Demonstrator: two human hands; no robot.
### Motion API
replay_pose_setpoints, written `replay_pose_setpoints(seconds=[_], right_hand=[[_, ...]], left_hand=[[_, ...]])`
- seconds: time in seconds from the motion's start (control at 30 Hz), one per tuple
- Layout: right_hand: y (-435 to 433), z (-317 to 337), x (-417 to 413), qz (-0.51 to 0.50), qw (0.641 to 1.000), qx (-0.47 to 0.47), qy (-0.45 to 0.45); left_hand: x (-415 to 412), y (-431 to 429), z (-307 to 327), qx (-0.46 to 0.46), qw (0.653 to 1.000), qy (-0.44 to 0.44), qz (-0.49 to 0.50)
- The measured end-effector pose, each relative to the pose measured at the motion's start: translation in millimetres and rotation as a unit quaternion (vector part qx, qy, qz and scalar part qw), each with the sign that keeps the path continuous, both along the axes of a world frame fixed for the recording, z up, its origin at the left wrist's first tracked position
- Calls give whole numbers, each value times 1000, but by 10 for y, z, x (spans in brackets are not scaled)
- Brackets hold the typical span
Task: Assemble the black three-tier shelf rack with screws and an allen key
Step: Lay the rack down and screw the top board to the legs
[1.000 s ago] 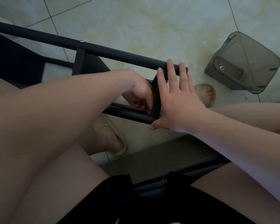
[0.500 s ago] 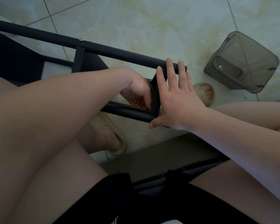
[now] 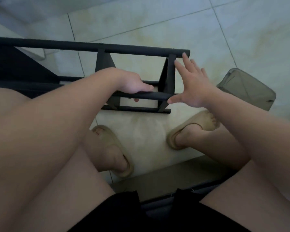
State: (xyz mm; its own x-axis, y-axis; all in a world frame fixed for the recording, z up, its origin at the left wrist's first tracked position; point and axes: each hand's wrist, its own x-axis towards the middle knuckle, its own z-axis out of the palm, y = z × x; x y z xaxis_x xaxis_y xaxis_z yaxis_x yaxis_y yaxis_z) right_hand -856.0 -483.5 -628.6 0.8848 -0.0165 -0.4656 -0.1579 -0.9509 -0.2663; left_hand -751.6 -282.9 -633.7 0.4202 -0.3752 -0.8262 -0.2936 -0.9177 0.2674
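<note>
Black shorts [image 3: 117,213] fill the lower edge of the frame. Just above them a grey ledge [image 3: 174,174] crosses the lower centre. Beyond it, two tan sandals [image 3: 115,148], both worn, stand on the pale tiled floor [image 3: 157,24]. One is at lower centre, the other to its right and a little higher in the frame.

Above the sandals, at mid frame, we find the rack [image 3: 105,61]. It lies on its side, its long black tubes running from the left edge toward the centre right. Short uprights and dark panels sit between the tubes. Its left part runs out of the frame at the left edge.

The left hand [image 3: 134,84] grasps the near tube [image 3: 151,96]. The thumb lies along the top and one fingertip shows beneath, so we read the fingers as curled round the tube.

The right hand [image 3: 193,86] is released and spread flat at the rack's right end. Its thumb touches the tip of the near tube, and its index fingertip touches the end of the far tube [image 3: 141,49]. The palm faces the end upright; we cannot tell whether it presses against it.

To the right of that hand, at the mid-right of the frame, a grey translucent bin [image 3: 246,91] lies tilted on the floor, apart from the rack.
</note>
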Motion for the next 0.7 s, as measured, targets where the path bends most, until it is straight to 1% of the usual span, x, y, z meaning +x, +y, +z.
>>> replay_pose_setpoints(seconds=[0.07,0.1,0.17,0.23,0.33,0.4,0.57,0.7], right_hand=[[-5,-9,54,-57,997,11,-52],[18,-21,58,-76,994,17,-72],[98,-38,31,-86,992,23,-86],[182,-34,-17,-71,995,13,-66],[253,45,-62,-58,998,-10,11],[274,154,-65,-68,997,-22,31],[289,511,-20,-83,992,-77,-51],[280,696,152,-60,990,-92,-94]], left_hand=[[-16,66,100,-3,1000,-18,-6],[-44,88,127,-3,999,-46,-17],[-135,110,123,1,990,-138,-36],[-238,107,99,-4,976,-218,-18],[-313,77,136,-25,967,-254,26],[-305,45,255,-44,958,-280,34],[-198,-118,624,-76,926,-369,17],[19,-254,845,-77,917,-392,8]])
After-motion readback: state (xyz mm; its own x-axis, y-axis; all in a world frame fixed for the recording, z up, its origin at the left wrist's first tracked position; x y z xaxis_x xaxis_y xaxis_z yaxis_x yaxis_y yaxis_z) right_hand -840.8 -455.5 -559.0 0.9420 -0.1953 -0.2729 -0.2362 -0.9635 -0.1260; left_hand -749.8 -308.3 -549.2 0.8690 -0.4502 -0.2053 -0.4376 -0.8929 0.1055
